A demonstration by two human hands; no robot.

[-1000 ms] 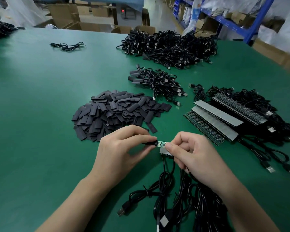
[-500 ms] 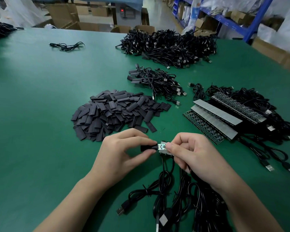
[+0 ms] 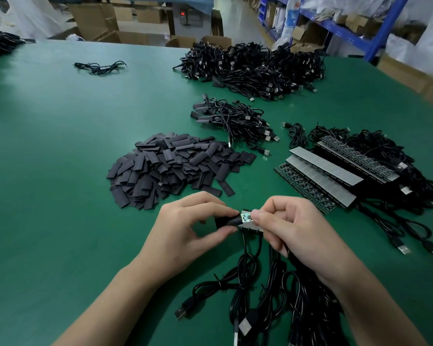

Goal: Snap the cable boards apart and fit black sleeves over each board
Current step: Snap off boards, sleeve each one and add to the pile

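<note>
**Fitting step under way**

Near centre, my left hand (image 3: 185,228) pinches a black sleeve (image 3: 226,221), its mouth at the left end of the small board (image 3: 246,217) — my right hand (image 3: 293,228) grips the other end. Next, I judge, the sleeve must slide right, kept square.
</note>
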